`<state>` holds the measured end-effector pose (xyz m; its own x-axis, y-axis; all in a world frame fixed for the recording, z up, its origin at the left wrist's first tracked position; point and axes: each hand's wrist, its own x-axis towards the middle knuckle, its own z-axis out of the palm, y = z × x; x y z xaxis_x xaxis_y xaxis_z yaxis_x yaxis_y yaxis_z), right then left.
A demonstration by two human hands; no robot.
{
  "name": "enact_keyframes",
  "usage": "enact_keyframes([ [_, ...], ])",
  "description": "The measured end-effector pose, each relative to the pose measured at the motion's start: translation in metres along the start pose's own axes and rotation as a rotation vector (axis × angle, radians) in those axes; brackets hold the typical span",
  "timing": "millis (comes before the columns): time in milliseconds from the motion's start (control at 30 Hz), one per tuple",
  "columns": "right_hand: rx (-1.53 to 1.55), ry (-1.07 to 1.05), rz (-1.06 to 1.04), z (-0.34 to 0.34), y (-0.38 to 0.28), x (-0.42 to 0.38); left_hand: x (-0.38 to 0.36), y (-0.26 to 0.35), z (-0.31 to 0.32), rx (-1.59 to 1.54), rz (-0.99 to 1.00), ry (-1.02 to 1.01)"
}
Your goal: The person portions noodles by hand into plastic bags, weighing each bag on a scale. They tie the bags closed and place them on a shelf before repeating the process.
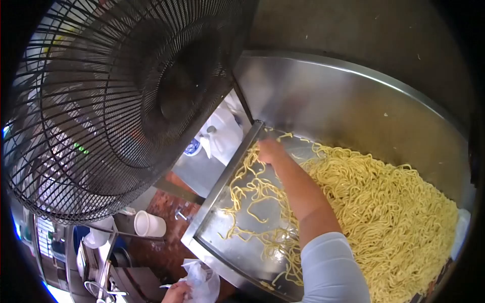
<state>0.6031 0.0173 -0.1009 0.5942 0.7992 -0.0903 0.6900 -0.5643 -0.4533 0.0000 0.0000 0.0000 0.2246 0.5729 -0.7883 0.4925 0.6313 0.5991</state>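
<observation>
My right hand reaches across the metal tray to its far left corner. Its fingers are closed on some loose yellow noodles there, though the fingertips are partly hidden. Scattered noodles trail along the left side of the tray, beneath and beside my forearm. A big heap of noodles covers the tray's right side. Low in the view, outside the tray's near left edge, my left hand grips a crumpled clear plastic bag.
A large black fan with a wire cage looms at upper left, close to the tray. The tray has a tall metal back wall. A white tub stands at lower left, and white plastic bags lie behind the fan.
</observation>
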Motion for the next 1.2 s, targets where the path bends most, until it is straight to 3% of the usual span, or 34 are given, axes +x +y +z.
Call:
enact_keyframes([
  [67, -0.033, 0.067, 0.060, 0.006, -0.008, -0.005, -0.011, 0.005, 0.013, 0.114, 0.140, 0.074],
  [100, -0.025, -0.042, 0.113, 0.035, 0.006, -0.060, -0.062, -0.006, 0.013, 0.146, 0.023, 0.073],
  [167, 0.126, 0.052, 0.262, 0.037, 0.004, -0.061, -0.066, 0.005, 0.017, 0.150, 0.011, 0.170],
  [267, 0.006, 0.009, 0.191, 0.017, 0.002, -0.067, -0.045, -0.001, 0.006, 0.111, 0.083, 0.083],
  [300, -0.005, 0.009, 0.184, 0.021, 0.008, -0.063, -0.042, 0.002, 0.013, 0.083, 0.061, 0.147],
  [367, 0.174, 0.183, 0.066, 0.031, 0.025, -0.050, -0.035, 0.004, 0.013, 0.089, 0.128, 0.044],
  [433, 0.263, 0.154, 0.067, -0.018, 0.017, -0.067, -0.015, 0.001, -0.001, 0.052, 0.054, -0.029],
  [500, 0.961, -0.064, 0.277, -0.047, 0.015, -0.084, -0.004, -0.003, -0.005, 0.017, -0.033, -0.105],
  [533, 0.974, -0.077, 0.333, -0.048, 0.016, -0.084, -0.001, 0.003, 0.000, 0.036, -0.003, -0.126],
  [567, 0.964, -0.081, 0.336, -0.048, 0.017, -0.087, 0.002, 0.005, 0.001, 0.054, 0.027, -0.145],
  [633, 0.605, -0.248, 0.453, -0.048, 0.015, -0.094, 0.008, 0.002, -0.002, 0.071, 0.030, -0.160],
  [667, 0.600, -0.246, 0.452, -0.047, 0.011, -0.095, 0.010, 0.002, -0.001, 0.023, 0.040, -0.142],
  [733, 0.293, -0.372, 0.409, -0.031, 0.003, -0.093, 0.010, 0.001, -0.002, -0.028, 0.054, -0.123],
  [767, 0.292, -0.370, 0.404, -0.021, 0.002, -0.093, 0.009, -0.001, -0.006, -0.013, 0.049, -0.158],
  [833, -0.140, -0.117, 0.090, -0.001, -0.008, -0.096, 0.004, -0.004, -0.017, 0.023, 0.030, -0.215],
  [867, -0.113, -0.176, 0.201, 0.006, -0.015, -0.090, 0.002, -0.007, -0.019, 0.025, 0.028, -0.206],
  [967, -0.154, -0.274, 0.253, 0.003, -0.040, -0.092, -0.009, -0.015, -0.011, -0.026, 0.043, -0.069],
  [1200, -0.130, -0.245, 0.142, 0.008, -0.042, -0.097, -0.024, -0.024, -0.011, -0.073, 0.009, -0.046],
])
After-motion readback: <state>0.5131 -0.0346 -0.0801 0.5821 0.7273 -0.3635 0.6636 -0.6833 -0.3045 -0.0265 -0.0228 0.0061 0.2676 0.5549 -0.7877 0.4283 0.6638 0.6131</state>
